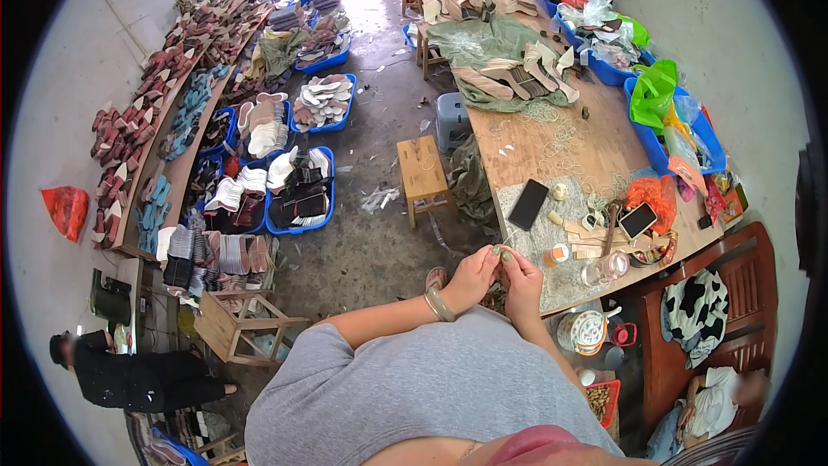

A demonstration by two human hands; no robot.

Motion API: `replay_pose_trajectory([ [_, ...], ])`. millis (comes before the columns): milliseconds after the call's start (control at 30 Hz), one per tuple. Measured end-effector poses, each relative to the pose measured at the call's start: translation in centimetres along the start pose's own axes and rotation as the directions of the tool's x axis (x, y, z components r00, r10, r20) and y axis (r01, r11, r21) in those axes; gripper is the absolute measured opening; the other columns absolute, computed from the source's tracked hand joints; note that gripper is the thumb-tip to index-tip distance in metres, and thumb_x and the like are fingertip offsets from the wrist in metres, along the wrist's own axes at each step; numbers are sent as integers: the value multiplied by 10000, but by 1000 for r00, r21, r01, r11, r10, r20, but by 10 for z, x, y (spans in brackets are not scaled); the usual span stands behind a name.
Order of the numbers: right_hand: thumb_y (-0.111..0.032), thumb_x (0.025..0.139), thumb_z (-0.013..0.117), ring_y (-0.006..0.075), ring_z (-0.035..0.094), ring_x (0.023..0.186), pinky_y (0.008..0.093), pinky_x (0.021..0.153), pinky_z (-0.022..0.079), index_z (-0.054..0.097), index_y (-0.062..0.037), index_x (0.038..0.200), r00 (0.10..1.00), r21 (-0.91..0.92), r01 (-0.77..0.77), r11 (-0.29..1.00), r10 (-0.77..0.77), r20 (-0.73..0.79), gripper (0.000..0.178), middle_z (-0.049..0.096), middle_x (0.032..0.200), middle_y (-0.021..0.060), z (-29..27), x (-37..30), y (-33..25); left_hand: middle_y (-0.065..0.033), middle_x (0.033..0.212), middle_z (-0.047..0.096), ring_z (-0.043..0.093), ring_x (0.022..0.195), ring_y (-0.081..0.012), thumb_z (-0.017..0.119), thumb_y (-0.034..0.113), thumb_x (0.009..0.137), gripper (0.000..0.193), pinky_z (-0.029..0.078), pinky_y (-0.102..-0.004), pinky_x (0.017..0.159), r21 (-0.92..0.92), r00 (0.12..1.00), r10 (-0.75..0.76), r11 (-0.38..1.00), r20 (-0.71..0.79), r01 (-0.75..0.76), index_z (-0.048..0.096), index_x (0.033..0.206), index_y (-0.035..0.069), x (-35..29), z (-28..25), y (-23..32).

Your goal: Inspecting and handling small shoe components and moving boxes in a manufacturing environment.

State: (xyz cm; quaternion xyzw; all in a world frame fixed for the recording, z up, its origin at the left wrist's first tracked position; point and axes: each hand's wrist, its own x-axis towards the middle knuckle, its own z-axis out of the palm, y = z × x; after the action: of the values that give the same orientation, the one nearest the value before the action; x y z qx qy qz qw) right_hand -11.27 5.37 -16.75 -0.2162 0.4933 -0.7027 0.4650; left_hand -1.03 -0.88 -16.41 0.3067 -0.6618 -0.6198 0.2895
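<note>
The left hand (471,279) and the right hand (521,280) are close together in front of the person's chest, and their fingertips meet. Both hands pinch one small thing (501,253) between thumbs and fingers. It is too small to tell what it is. It sits right at the near edge of the table (595,140). A bangle (439,305) is on the left wrist. Just past the hands, on the table, there is a dark phone (528,204) lying flat and a second phone (637,220) a bit further right. Near them are a small orange cup (559,254), a clear jar (606,267) and some pale flat pieces (586,240). Further back on the table lie loose rubber bands (559,134), a green cloth (483,41) and a heap of shoe soles (526,73). A little wooden stool (423,171) stands on the floor left of the table. Well to the left are blue tubs (301,192) full of shoe parts, and a long shelf (172,121) with more soles. Blue tubs with bags, one a bright green bag (653,91), line the wall on the right. A patterned mug (589,330) stands below the table edge. Another person (138,375) in dark clothes is at the lower left.
</note>
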Motion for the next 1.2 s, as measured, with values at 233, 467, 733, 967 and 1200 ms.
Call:
replay_pose_trajectory([
  [233,-76,876,566,72,486,600,234,522,377,662,8,995,942,-353,323,878,-334,32,174,603,732,0,-14,8,9,6,655,485,460,538,-61,374,350,984,325,378,-203,471,-31,974,-149,987,168,156,510,904,66,4,-3,16],
  [467,-62,851,575,123,545,656,254,589,424,649,20,932,930,-591,348,728,-190,314,137,594,734,61,-37,8,-2,-63,741,587,563,592,-125,360,356,976,329,443,-232,526,-234,811,-410,814,418,532,516,903,76,5,-12,2],
  [733,-63,853,575,101,557,706,238,623,441,653,24,993,959,-474,220,853,-100,265,183,621,788,44,-42,8,3,-102,784,611,588,599,-152,313,374,975,375,458,-254,541,-301,752,-435,726,495,619,517,986,60,5,-13,-7],
  [967,-88,863,577,93,559,671,220,610,449,657,30,1013,990,-333,-42,942,85,116,207,636,793,31,-41,8,13,-125,797,608,594,604,-164,286,362,989,375,470,-251,537,-305,785,-426,753,450,583,477,1039,42,0,-12,-6],
  [1200,-97,870,580,46,492,550,177,473,368,658,29,997,982,-142,-169,975,178,56,195,604,718,7,-29,5,16,-116,787,601,581,602,-144,273,350,1000,376,467,-238,538,-288,837,-393,810,380,511,476,996,34,-6,-14,-10],
])
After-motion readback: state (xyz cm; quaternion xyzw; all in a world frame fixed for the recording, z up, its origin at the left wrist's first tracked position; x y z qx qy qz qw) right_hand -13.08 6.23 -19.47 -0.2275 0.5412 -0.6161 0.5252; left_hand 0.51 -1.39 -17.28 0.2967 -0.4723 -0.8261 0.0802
